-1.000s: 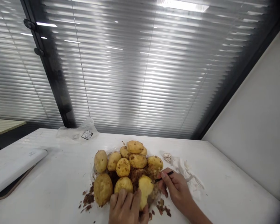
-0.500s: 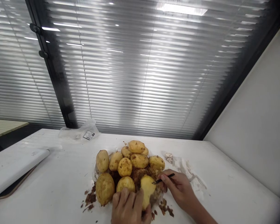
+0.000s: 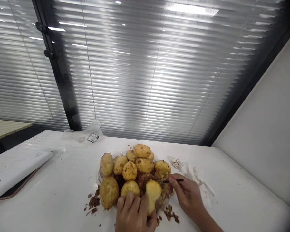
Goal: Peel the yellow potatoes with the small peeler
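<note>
My left hand (image 3: 134, 214) is closed on a potato (image 3: 153, 193) at the front of the pile. Most of that potato's visible side is bare pale yellow, with rough brown skin low on its right. In my right hand (image 3: 187, 191) is a slim black-handled tool (image 3: 176, 180) with a small metal tip; its exact kind is too small to tell. The tip lies just right of the potato's upper end. Close to my left hand's fingers sits another potato (image 3: 130, 188), and a larger one (image 3: 109, 192) rests to the left.
Several more potatoes (image 3: 145, 165) are heaped behind on clear plastic with brown peelings. Loose scraps (image 3: 94, 201) lie on the white table (image 3: 62, 199). A crumpled wad (image 3: 175, 162) is at right, a labelled plastic bag (image 3: 84, 133) at the back, a white device (image 3: 21, 172) at left.
My right hand has shifted slightly, and the tool has come off the potato's surface and lies more level. My left hand keeps its hold. The whole view has moved a little.
</note>
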Available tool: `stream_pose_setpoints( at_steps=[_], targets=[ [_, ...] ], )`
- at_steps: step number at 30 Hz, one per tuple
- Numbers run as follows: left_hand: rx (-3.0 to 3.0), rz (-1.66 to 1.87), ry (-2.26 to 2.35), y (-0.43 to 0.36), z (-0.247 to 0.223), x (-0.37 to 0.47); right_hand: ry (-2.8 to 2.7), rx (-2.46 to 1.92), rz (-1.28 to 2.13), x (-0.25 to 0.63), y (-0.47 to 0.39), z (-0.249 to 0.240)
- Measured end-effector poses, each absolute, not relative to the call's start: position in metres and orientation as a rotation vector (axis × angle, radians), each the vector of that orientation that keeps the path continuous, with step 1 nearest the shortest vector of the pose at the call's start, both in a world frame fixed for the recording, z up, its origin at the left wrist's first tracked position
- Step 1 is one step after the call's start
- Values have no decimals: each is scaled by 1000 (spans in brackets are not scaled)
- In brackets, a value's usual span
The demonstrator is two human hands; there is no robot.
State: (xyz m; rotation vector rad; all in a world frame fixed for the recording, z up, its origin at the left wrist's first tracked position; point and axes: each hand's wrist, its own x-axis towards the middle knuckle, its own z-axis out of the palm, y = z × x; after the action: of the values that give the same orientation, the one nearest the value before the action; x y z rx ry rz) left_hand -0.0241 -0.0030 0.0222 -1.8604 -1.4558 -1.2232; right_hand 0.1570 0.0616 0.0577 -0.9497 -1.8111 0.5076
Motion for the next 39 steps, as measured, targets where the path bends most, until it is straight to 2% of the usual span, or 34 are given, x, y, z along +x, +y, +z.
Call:
stream_pose_setpoints(
  at_steps=[6,17,21,25,29,33,36,39],
  targets=[
    [-1763,-1338,-1449,1,15,-19,-1772,-908,491,159,65,52],
    [-1854,-1262,-1452,-5,28,-23,-1691,-968,801,158,64,53],
    [-1896,-1248,-1479,-5,24,-22,-1700,-996,705,157,63,54],
    [-1879,-1263,-1476,-3,19,-20,-1674,-964,815,158,64,53],
    [-1791,-1368,-1475,-2,17,-18,-1707,-995,719,158,64,53],
    [-1903,-1245,-1485,-3,16,-20,-1718,-978,785,159,66,53],
    [-1838,-1309,-1488,-4,17,-21,-1762,-973,716,161,68,54],
    [-1850,-1298,-1471,-3,18,-20,-1753,-947,805,162,69,54]
  ],
)
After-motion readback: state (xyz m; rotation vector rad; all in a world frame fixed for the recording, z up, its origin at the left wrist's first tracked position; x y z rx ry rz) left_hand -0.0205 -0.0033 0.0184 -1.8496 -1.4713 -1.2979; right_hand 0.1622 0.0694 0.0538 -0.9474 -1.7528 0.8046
